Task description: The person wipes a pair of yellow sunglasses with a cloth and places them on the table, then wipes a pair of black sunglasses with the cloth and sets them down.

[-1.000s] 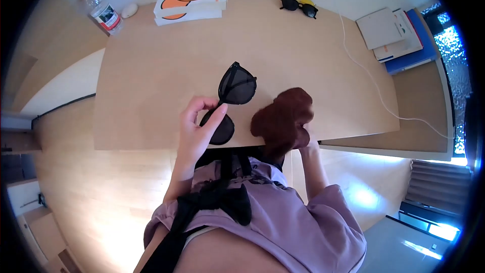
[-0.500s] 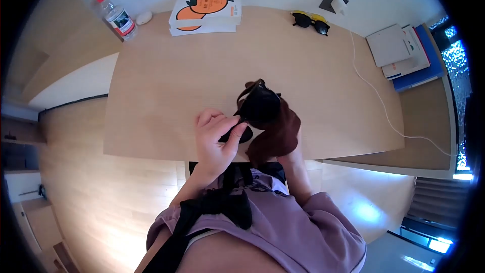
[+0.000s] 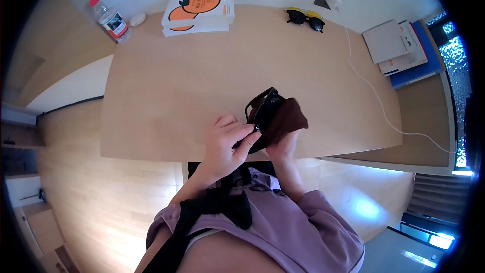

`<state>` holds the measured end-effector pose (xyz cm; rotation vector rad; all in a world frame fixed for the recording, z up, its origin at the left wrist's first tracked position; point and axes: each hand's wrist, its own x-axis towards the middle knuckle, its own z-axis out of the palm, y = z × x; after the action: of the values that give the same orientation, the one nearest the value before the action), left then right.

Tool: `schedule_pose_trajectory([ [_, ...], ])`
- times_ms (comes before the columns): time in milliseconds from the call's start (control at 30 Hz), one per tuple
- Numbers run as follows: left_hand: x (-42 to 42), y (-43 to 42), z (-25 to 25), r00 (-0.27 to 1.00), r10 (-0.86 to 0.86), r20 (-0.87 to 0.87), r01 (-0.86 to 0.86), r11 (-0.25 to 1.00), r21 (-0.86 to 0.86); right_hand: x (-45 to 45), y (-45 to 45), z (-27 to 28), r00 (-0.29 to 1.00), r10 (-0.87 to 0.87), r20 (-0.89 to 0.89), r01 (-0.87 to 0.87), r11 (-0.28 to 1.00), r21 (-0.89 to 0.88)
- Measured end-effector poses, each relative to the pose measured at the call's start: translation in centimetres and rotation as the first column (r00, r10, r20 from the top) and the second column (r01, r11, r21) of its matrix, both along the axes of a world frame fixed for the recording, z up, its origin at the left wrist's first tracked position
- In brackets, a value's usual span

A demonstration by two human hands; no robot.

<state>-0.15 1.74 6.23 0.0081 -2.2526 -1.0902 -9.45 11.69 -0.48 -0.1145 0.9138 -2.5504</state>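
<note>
My left hand [image 3: 230,144] pinches a pair of black sunglasses [image 3: 266,112] near the bridge, above the front edge of the desk. The glasses are tilted, with one lens up and a temple arm sticking out at the upper left. A dark brown cloth [image 3: 293,121] lies against the lens on its right side. Under the cloth is my right hand [image 3: 284,145], which holds it from below; most of its fingers are hidden by the cloth.
On the wooden desk [image 3: 177,81], white boxes with orange pictures [image 3: 199,12] stand at the back. Another pair of sunglasses [image 3: 305,19] lies back right. A bottle [image 3: 111,20] is at the left; papers and a blue folder [image 3: 417,73] are at the right, beside a white cable [image 3: 371,87].
The sunglasses have moved right and turned, from apart from the cloth to touching it. My right hand has brought the cloth up against the lens.
</note>
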Motion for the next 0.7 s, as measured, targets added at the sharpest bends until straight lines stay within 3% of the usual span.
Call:
schedule_pose_trajectory([
  [100, -0.4, -0.1, -0.8, 0.995, 0.077, -0.061, -0.076, 0.997, 0.025, -0.3, 0.6, 0.1, 0.995, -0.008, -0.101, 0.011, 1.000, 0.027],
  [167, -0.5, -0.2, -0.3, 0.996, 0.085, -0.022, -0.084, 0.996, 0.042, 0.8, -0.3, 4.6, 0.997, 0.058, 0.051, -0.059, 0.998, 0.028],
  [200, -0.8, -0.3, -0.3, 0.993, 0.114, -0.028, -0.114, 0.993, 0.025, 1.2, -0.5, 4.5, 0.983, 0.024, -0.180, -0.012, 0.997, 0.071],
  [300, -1.2, -0.4, -0.2, 0.987, 0.148, -0.061, -0.150, 0.989, -0.016, 2.3, -1.0, 4.3, 0.970, -0.097, -0.221, 0.127, 0.984, 0.122],
  [467, -0.9, 0.4, 0.3, 0.998, 0.025, -0.059, -0.031, 0.994, -0.101, 0.1, -0.2, 3.4, 0.928, -0.092, -0.361, 0.201, 0.940, 0.276],
  [533, -0.9, 0.6, -0.1, 0.998, 0.028, -0.064, -0.031, 0.998, -0.049, -0.6, 0.1, 3.3, 0.884, -0.199, -0.423, 0.382, 0.829, 0.409],
  [567, -0.8, 0.7, -0.3, 0.997, 0.032, -0.071, -0.032, 0.999, 0.005, -0.6, 0.1, 3.3, 0.885, -0.199, -0.421, 0.381, 0.829, 0.409],
  [633, -0.7, 0.7, -0.1, 0.998, 0.022, -0.066, -0.019, 0.999, 0.040, -0.6, 0.2, 3.4, 0.972, -0.159, -0.175, 0.188, 0.968, 0.165],
  [700, -0.5, 0.8, 0.1, 0.996, 0.064, -0.062, -0.054, 0.986, 0.160, -0.5, 0.1, 2.9, 0.985, -0.118, -0.129, 0.131, 0.987, 0.096],
])
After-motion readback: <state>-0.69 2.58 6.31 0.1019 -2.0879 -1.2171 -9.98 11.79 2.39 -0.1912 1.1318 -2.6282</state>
